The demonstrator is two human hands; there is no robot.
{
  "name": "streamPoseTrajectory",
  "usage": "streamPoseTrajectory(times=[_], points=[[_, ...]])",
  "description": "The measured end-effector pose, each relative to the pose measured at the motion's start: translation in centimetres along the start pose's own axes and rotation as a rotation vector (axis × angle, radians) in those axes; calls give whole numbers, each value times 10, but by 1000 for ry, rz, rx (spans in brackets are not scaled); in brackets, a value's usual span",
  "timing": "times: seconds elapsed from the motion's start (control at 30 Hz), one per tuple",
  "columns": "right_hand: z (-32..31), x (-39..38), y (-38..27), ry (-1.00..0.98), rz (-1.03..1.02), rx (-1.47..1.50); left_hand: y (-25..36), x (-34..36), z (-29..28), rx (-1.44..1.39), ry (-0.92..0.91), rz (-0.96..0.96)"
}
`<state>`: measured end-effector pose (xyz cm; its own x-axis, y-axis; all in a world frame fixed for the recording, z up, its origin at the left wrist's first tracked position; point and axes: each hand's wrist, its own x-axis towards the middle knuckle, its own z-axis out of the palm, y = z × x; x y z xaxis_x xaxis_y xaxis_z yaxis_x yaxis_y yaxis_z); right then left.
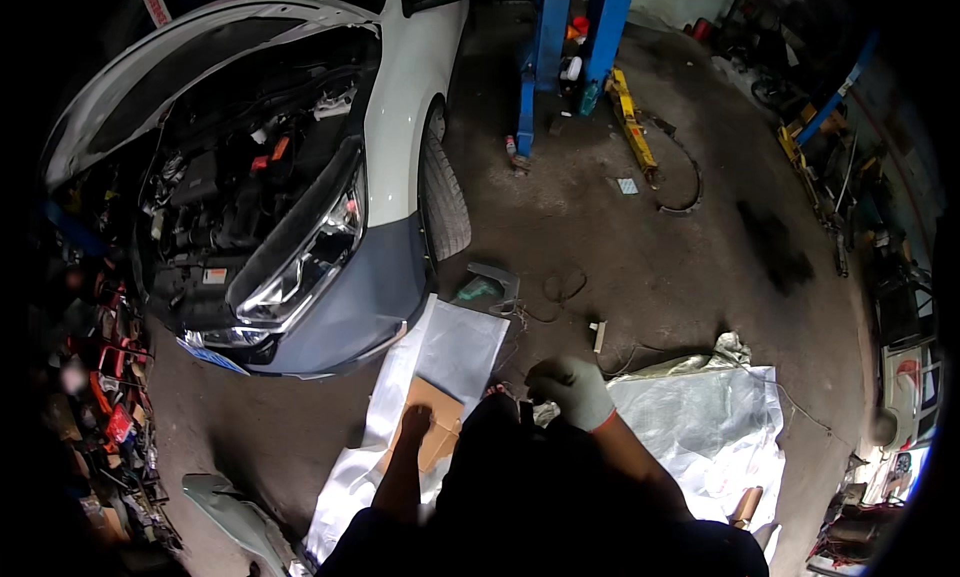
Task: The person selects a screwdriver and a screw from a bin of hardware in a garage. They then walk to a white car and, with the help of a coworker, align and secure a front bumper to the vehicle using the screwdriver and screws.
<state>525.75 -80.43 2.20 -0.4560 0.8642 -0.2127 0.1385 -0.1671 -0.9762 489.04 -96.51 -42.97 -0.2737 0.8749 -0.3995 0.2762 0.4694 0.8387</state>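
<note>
Over a flat brown cardboard box (444,417) is my left hand (415,421), bare and dark in shadow, its fingers hidden from me. Whether it touches the cardboard cannot be told. My right hand (574,389) wears a pale work glove with a red cuff edge. Its fingers are curled together in front of my body, around something too dark to make out. A silvery-white sheet (462,329) lies under the cardboard, and another silver sheet (690,417) is spread to the right of my gloved hand.
A white car (395,147) with its hood raised and engine bay exposed stands at left. A grey body panel (232,512) lies near lower left. Blue lift posts (603,27), a yellow lift arm (632,127) and a black hose (692,182) are farther off. Clutter lines both sides.
</note>
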Motion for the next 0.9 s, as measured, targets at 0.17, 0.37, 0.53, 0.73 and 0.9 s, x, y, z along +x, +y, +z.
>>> streamPoseTrajectory(times=[0.17,0.37,0.53,0.73,0.9], points=[[-73,120,18,-39,118,-46,312,78,10,-498,48,-62],[-108,305,75,-356,351,109,306,127,32,-621,495,-337],[-124,477,174,-548,379,11,301,183,111,-627,856,-483],[-85,583,349,-727,695,211,310,280,159,-171,1026,-542],[-6,630,454,-765,747,510,264,368,192,-326,1201,-333]])
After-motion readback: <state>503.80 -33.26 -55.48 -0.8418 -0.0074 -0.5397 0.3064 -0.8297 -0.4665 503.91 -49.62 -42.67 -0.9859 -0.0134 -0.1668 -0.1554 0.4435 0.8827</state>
